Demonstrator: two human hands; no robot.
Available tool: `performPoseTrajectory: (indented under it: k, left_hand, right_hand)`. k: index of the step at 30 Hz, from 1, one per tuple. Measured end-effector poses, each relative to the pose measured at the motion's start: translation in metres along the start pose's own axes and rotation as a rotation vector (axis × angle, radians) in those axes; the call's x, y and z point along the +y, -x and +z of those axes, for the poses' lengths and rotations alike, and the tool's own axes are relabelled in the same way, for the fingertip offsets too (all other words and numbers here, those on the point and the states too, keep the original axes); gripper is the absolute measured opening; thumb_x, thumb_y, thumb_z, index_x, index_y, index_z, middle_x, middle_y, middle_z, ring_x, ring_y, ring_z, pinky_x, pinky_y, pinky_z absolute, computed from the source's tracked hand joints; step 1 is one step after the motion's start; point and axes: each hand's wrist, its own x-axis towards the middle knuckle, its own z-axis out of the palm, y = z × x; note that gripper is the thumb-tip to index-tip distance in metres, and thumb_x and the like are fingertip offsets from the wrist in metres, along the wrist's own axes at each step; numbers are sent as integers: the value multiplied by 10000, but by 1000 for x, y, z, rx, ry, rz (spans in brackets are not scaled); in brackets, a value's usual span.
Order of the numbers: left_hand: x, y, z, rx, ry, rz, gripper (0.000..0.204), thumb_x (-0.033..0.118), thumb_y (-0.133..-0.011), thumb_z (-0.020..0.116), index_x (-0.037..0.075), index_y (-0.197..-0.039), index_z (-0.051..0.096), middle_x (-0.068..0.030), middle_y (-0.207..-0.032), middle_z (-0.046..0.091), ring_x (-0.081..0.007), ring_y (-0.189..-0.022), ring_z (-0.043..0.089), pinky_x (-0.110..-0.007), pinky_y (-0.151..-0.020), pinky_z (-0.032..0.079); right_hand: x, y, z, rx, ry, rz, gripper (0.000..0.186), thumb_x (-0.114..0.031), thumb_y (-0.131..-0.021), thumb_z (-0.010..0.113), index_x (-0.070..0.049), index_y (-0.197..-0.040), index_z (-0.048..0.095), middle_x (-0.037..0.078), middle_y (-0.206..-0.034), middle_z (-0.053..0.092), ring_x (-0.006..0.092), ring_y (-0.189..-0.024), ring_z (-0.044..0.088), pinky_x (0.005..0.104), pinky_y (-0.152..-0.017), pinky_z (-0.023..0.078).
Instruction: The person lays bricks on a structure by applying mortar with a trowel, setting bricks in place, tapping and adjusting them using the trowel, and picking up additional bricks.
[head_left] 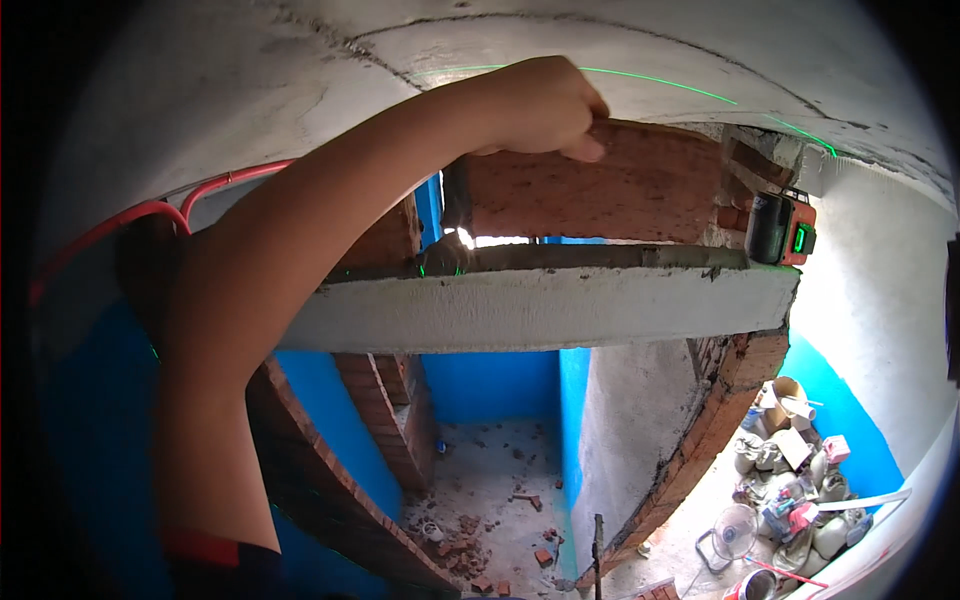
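My left arm, bare below a dark and red sleeve, reaches up from the lower left. Near the ceiling my left hand point(550, 108) is closed, its thumb and finger at the top edge of a rough reddish-brown board point(600, 190). The board stands upright above a grey plastered beam point(560, 305); a bright gap shows under part of it. How the other fingers lie is hidden behind the hand. On the beam's right end sits an orange and black laser level point(785, 230). Its green line point(660, 82) runs along the ceiling. My right hand is out of view.
Red curved tubing point(150, 215) stands at the left. Below the beam are blue walls point(490, 385), broken brick edges point(690, 460) and brick rubble point(460, 545) on the floor. At lower right lie filled bags point(830, 540), a fan point(735, 530) and a cardboard box point(788, 392).
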Motion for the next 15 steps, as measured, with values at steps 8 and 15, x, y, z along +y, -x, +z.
performPoseTrajectory:
  k: [8,15]
  left_hand:
    - [-35,-10,12,-84,113,-159,493,79,-766,735,34,-1244,623,-155,-1054,672,-230,-975,609,-357,-906,458]
    - [-54,-2,7,-105,74,-213,455,83,-766,719,-9,-1204,638,-178,-1067,666,-224,-1020,601,-358,-899,453]
  right_hand:
    - [17,-8,-37,22,-8,-86,466,-370,-897,590,7,-1168,633,233,-1028,661,345,-958,638,404,-833,487]
    - [-84,1,-106,117,-5,-184,256,-207,-871,689,1,-1021,693,141,-775,654,231,-670,581,353,-629,474]
